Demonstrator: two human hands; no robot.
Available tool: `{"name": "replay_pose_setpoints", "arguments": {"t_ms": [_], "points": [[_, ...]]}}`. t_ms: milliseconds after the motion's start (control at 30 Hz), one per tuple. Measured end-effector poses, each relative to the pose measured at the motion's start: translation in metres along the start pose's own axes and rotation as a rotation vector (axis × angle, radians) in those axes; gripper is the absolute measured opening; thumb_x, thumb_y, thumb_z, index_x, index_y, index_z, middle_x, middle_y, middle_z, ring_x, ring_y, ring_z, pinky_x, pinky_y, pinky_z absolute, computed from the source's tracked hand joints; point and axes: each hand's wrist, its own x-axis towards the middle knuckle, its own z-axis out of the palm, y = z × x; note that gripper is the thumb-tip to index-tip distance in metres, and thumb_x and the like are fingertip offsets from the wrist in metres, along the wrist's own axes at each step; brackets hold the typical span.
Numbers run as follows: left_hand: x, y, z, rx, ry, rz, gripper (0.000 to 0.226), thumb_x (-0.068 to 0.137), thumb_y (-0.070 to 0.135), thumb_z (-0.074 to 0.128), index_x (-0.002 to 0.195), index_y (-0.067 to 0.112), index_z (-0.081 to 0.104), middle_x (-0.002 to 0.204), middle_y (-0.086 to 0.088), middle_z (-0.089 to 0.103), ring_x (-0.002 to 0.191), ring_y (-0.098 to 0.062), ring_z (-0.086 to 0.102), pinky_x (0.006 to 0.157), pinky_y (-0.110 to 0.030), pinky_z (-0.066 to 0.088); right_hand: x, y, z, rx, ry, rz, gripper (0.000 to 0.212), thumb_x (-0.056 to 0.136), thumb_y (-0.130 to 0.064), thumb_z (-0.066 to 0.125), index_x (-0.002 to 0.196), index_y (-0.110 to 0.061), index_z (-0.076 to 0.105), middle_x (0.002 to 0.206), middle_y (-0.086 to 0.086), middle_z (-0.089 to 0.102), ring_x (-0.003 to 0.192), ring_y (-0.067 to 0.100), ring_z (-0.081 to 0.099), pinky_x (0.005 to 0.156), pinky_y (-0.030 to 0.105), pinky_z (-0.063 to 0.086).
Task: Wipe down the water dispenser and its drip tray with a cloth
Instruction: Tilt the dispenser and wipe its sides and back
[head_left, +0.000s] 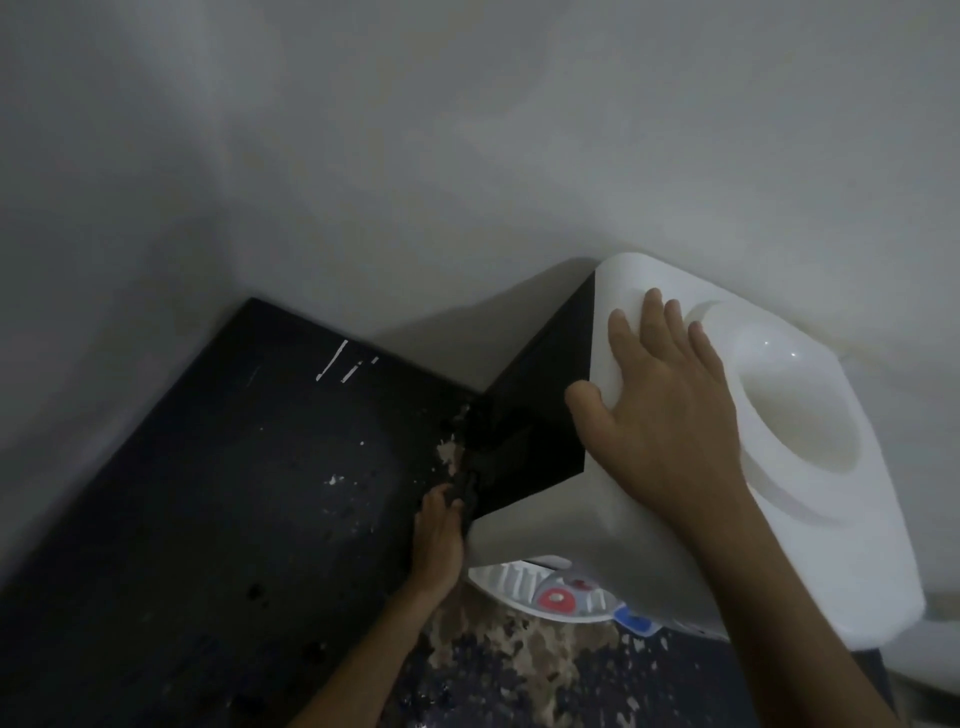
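- The water dispenser (613, 525) fills the right and lower right of the frame, set against a pale wall (467, 130); its top and front are white.
- The right hand (660, 410) lies flat on the dispenser's white top, fingers straight and slightly spread, just left of the round bottle well (795, 415).
- The left hand (439, 538) is at lower centre, reaching up to the bottom corner of the dispenser's black side panel (540, 410). Its fingertips are lost in dark blur, so whether they pinch anything cannot be told.
- A white slatted drip tray (506, 574) shows under the dispenser's front, with a red tap (556, 600) and a blue tap (636, 621) beside it.
- A black countertop (208, 467), flecked with white, spans the lower left.
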Motion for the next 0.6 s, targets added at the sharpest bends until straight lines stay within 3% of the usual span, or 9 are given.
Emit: {"name": "replay_pose_setpoints", "arguments": {"t_ms": [200,300,400,500,600], "points": [[0.005,0.04,0.009,-0.155,-0.048,0.051,0.028,0.086,0.039,0.04,0.112,0.03,0.046,0.119,-0.008,0.053,0.11,-0.022,0.051,0.099,-0.049,0.04,0.001,0.0,0.002,0.009,-0.003,0.01,0.071,0.082,-0.041,0.021,0.144,-0.009,0.033,0.155,0.017,0.016,0.144,0.03,0.011,0.115,0.036,0.003],[-0.009,0.093,0.007,-0.183,-0.075,0.136,0.028,0.095,0.028,0.042,0.123,0.024,0.041,0.123,-0.008,0.046,0.109,-0.018,0.046,0.098,-0.041,0.04,0.001,0.0,0.003,0.024,0.022,0.013,0.068,0.082,-0.036,0.02,0.142,-0.007,0.036,0.154,0.019,0.019,0.144,0.031,0.014,0.116,0.038,0.006],[-0.031,0.127,0.006,-0.216,-0.122,0.271,0.05,0.089,0.043,0.051,0.133,0.031,0.031,0.126,-0.002,0.043,0.111,-0.015,0.046,0.092,-0.032,0.043,0.001,-0.001,0.003,0.055,0.021,0.017,0.067,0.082,-0.033,0.022,0.142,-0.007,0.036,0.154,0.018,0.019,0.144,0.031,0.013,0.116,0.038,0.006],[-0.061,0.144,0.006,-0.368,-0.224,0.387,0.057,0.076,0.063,0.049,0.129,0.044,0.037,0.13,0.002,0.048,0.117,-0.018,0.051,0.096,-0.045,0.045,0.0,0.0,0.003,0.081,0.029,0.017,0.065,0.083,-0.031,0.025,0.142,-0.007,0.037,0.154,0.018,0.019,0.144,0.029,0.013,0.116,0.034,0.003],[-0.077,0.146,0.002,-0.501,-0.289,0.505,0.042,0.09,0.042,0.04,0.132,0.039,0.04,0.133,0.004,0.051,0.121,-0.013,0.051,0.098,-0.034,0.045,-0.001,0.0,0.003,0.088,0.037,0.017,0.064,0.084,-0.032,0.025,0.141,-0.007,0.039,0.154,0.017,0.021,0.144,0.028,0.013,0.113,0.031,0.0]]}}
